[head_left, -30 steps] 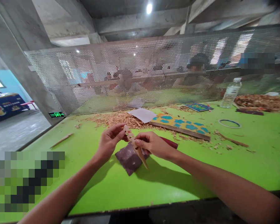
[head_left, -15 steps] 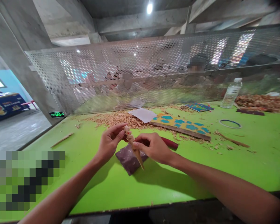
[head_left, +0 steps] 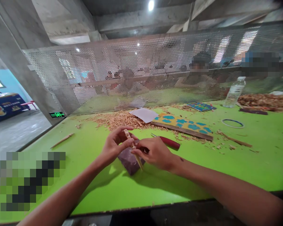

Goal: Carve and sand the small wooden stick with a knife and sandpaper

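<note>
Both grips are clamped on one slim carved wooden piece (head_left: 133,147), held upright but tilted, over the middle of the table. The left hand (head_left: 114,142) curls around its upper part, and the right hand (head_left: 154,153) pinches it lower down, with its fingertips (head_left: 135,151) pressed against the wood. The two hands almost meet around the piece. Its pointed lower end hangs just above a dark purplish pad (head_left: 129,162), though whether they touch is hard to tell.

Just beyond the right hand lies a carving knife (head_left: 169,142) with a red handle, untouched, its small blade pointing toward the hands. Past it sits a yellow board with blue patches (head_left: 181,125), with a sheet of white paper (head_left: 143,114) at its near corner and a drift of pale wood shavings (head_left: 115,121) spread beside them.

The green table (head_left: 179,185) also carries a thin wooden stick (head_left: 62,140) off to the left and a thin ring (head_left: 232,123) to the right. Farther right stand a plastic water bottle (head_left: 234,92) and a second heap of shavings (head_left: 264,100). Beyond a perforated metal screen (head_left: 132,62), blurred co-workers sit at their own table.
</note>
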Available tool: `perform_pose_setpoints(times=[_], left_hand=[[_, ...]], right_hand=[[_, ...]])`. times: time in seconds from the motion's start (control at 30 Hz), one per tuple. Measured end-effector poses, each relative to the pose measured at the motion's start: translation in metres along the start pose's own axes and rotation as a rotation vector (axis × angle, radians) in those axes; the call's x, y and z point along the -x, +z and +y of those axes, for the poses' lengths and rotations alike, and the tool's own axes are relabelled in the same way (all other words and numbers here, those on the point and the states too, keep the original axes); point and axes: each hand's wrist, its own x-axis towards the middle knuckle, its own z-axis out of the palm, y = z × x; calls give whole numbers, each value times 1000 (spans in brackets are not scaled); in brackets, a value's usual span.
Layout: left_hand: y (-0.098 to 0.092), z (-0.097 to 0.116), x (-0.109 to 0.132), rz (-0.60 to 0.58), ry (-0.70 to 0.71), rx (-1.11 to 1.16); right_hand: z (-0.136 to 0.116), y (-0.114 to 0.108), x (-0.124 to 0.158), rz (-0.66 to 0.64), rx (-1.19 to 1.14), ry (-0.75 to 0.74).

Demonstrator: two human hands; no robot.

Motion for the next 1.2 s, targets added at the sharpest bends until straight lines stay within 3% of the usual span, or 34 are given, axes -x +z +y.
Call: perform_pose_setpoints(times=[0.07, 0.23, 0.33, 0.4, 0.53, 0.77, 0.87, 1.03, 1.2], left_hand=[[0, -2, -1, -7, -30, 18], [0, -3, -4, 121, -111, 65], [-1, -1, -5, 191, -128, 112], [0, 1, -5, 190, -129, 146], [1, 2, -3, 130, -119, 222], [6, 7, 1, 130, -115, 184], [10, 11, 3, 145, -164, 125], [20, 12, 7, 82, -261, 15], [26, 6, 7, 86, -287, -55]], right_hand=[[6, -8, -6, -61, 124, 44], [44, -37, -18, -206, 595, 418], [67, -44, -17, -405, 651, 549], [75, -43, -16, -464, 647, 577], [78, -36, -20, -409, 567, 523], [41, -21, -25, 49, 155, 249], [22, -14, -18, 167, 68, 134], [11, -2, -8, 104, 37, -38], [7, 5, -4, 13, 56, -35]])
